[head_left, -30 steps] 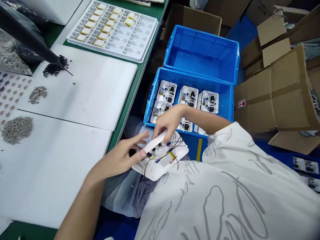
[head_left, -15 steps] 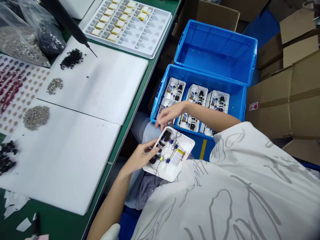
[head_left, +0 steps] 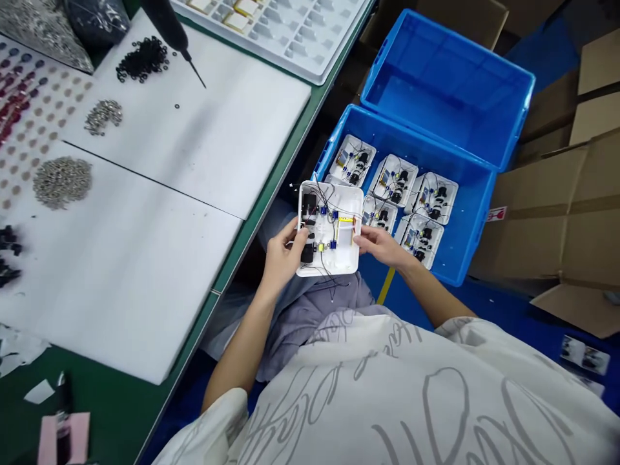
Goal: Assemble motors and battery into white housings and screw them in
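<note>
A white plastic housing (head_left: 330,261) full of small electronic parts is held level over my lap, its open side facing up. Blue and black components, a flat battery pack (head_left: 345,234) and thin black wires show inside; some wires hang over its edges. My left hand (head_left: 285,253) grips the left edge, thumb on top by the black parts. The right edge is pinched by my right hand (head_left: 378,245), thumb over the rim near the battery pack. A blue crate (head_left: 472,213) just beyond holds several similar housings (head_left: 394,179).
A green-edged table (head_left: 232,258) runs along the left with white boards (head_left: 121,271). On them lie piles of black rings (head_left: 143,59) and small metal parts (head_left: 62,183). A dark electric screwdriver (head_left: 177,32) hangs above. A battery tray (head_left: 310,39) and cardboard boxes (head_left: 557,219) stand farther off.
My right hand has come from beside the crate onto the housing's right edge. The housing has moved up and turned from tilted to nearly square. The view has shifted too.
</note>
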Motion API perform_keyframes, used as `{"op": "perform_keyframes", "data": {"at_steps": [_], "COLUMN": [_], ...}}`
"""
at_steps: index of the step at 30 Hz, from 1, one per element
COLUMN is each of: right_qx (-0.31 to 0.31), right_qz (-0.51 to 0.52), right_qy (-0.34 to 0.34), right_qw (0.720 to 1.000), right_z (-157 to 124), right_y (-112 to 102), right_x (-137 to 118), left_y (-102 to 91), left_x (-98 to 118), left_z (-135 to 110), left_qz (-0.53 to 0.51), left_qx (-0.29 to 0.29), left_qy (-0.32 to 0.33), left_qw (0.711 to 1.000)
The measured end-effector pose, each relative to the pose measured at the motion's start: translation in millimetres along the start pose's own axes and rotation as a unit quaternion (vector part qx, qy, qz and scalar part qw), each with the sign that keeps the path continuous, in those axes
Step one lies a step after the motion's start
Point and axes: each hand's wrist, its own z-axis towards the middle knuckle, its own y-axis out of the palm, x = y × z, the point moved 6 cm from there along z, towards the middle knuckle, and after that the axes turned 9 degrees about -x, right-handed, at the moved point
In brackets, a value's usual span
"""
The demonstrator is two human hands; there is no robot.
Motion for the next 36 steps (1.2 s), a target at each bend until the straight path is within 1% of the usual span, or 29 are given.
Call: {"op": "perform_keyframes", "data": {"at_steps": [2, 3, 5, 6, 7, 8, 9, 10, 11, 13, 15, 16, 18, 20, 23, 26, 29, 32, 34, 36], "right_qx": [0.044, 0.066, 0.11, 0.134, 0.157, 0.182, 0.206, 0.229, 0.249, 0.277, 0.287, 0.286, 0.276, 0.265, 0.254, 0.259, 0.281, 0.299, 0.299, 0.284], "right_qz": [-0.006, -0.007, -0.009, -0.011, -0.012, -0.015, -0.018, -0.022, -0.026, -0.033, -0.043, -0.049, -0.066, -0.091, -0.14, -0.21, -0.304, -0.407, -0.471, -0.536], "right_qy": [-0.006, -0.009, -0.014, -0.016, -0.019, -0.022, -0.025, -0.026, -0.026, -0.018, -0.003, 0.006, 0.027, 0.051, 0.091, 0.135, 0.182, 0.223, 0.236, 0.228], "right_qw": [0.999, 0.998, 0.994, 0.991, 0.987, 0.983, 0.978, 0.973, 0.968, 0.96, 0.957, 0.957, 0.958, 0.959, 0.953, 0.933, 0.892, 0.834, 0.796, 0.761], "right_z": [5.1, 7.8, 14.5, 19.0, 24.5, 30.9, 38.3, 46.6, 55.5, 74.6, 93.2, 101.6, 115.6, 125.2, 133.2, 136.6, 138.1, 137.1, 133.2, 127.1], "right_y": [-14.5, -25.4, -52.5, -68.3, -85.1, -102.5, -119.8, -136.4, -151.8, -177.0, -193.2, -198.2, -203.4, -204.6, -204.2, -205.3, -208.5, -207.6, -199.6, -181.5], "right_x": [-2.5, -4.3, -9.2, -12.9, -17.8, -23.7, -30.6, -37.7, -44.7, -55.8, -61.3, -61.9, -60.1, -56.1, -51.1, -51.6, -59.5, -72.2, -80.8, -89.2], "left_y": [6.3, 6.9, 1.7, -4.4, -12.4, -22.6, -34.4, -48.6, -62.7, -87.4, -107.3, -114.7, -123.8, -126.9, -128.1, -129.4, -128.6, -125.6, -122.5, -119.2], "left_x": [5.1, 12.0, 33.1, 45.1, 55.7, 63.4, 68.1, 69.1, 67.5, 61.8, 52.7, 47.9, 39.3, 31.5, 18.7, 2.5, -12.4, -20.7, -21.2, -20.6], "left_z": [3.0, 1.2, -11.4, -22.7, -36.5, -51.7, -67.5, -82.9, -97.0, -122.3, -140.4, -147.0, -156.8, -164.1, -174.8, -183.3, -186.1, -182.1, -177.5, -172.7], "left_qz": [0.02, 0.042, 0.112, 0.159, 0.209, 0.259, 0.307, 0.344, 0.373, 0.423, 0.465, 0.482, 0.511, 0.534, 0.542, 0.532, 0.526, 0.53, 0.547, 0.567], "left_qx": [-0.017, -0.016, 0.011, 0.04, 0.075, 0.115, 0.158, 0.207, 0.245, 0.304, 0.348, 0.363, 0.377, 0.377, 0.376, 0.373, 0.356, 0.335, 0.331, 0.334], "left_qy": [0.009, 0.032, 0.111, 0.159, 0.199, 0.223, 0.237, 0.232, 0.225, 0.235, 0.232, 0.227, 0.213, 0.2, 0.179, 0.154, 0.131, 0.107, 0.103, 0.104], "left_qw": [1.0, 0.998, 0.987, 0.974, 0.955, 0.933, 0.908, 0.886, 0.866, 0.821, 0.781, 0.765, 0.742, 0.73, 0.729, 0.744, 0.761, 0.771, 0.762, 0.746]}}
